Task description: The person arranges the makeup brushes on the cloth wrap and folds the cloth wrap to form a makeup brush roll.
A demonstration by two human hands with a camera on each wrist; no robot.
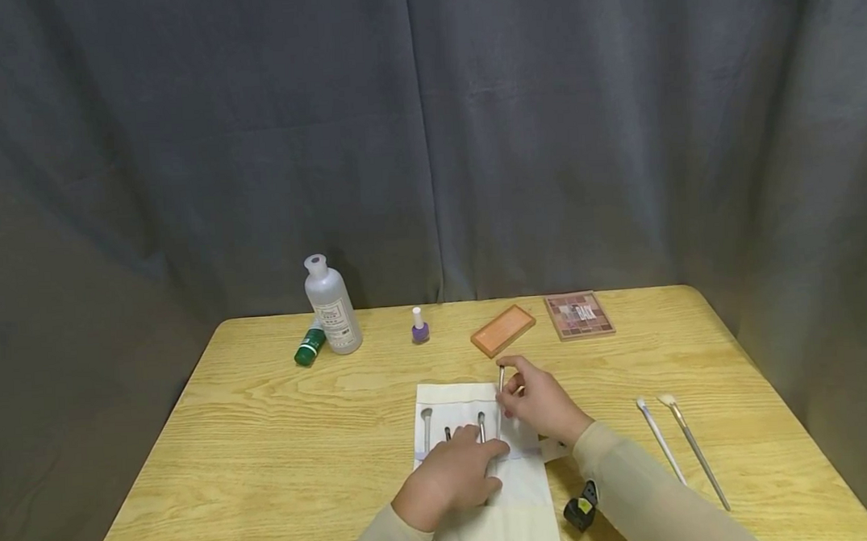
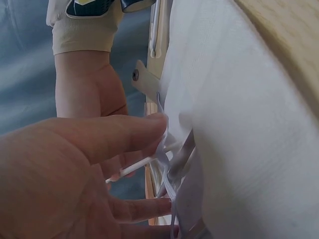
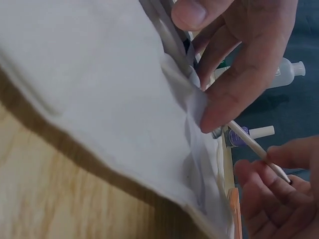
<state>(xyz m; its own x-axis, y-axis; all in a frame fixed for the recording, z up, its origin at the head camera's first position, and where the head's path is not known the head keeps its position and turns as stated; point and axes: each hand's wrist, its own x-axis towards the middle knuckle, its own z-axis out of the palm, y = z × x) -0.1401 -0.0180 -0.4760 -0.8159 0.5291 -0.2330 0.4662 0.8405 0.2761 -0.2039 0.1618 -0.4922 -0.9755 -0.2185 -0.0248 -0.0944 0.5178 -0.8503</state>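
A white fabric brush roll (image 1: 519, 493) lies unfolded, with several makeup brushes tucked under its elastic band. My right hand (image 1: 541, 399) pinches a slim makeup brush (image 3: 247, 141) near its upper end. The brush's lower end meets the roll's elastic band (image 2: 167, 186). My left hand (image 1: 457, 471) rests over the roll, fingers spread, its thumb touching the band in the left wrist view. Beside the left fingers, one brush (image 1: 481, 420) stands in the roll, and another brush (image 1: 427, 424) is further left. Some tucked brush parts are hidden by the left hand.
Right of my forearm lie two loose brushes, a white one (image 1: 660, 438) and a fan-shaped one (image 1: 695, 449). Along the back stand a clear bottle (image 1: 337, 319), a green tube (image 1: 309, 347), purple nail polish (image 1: 420, 331), an orange case (image 1: 503, 330) and a palette (image 1: 579, 316).
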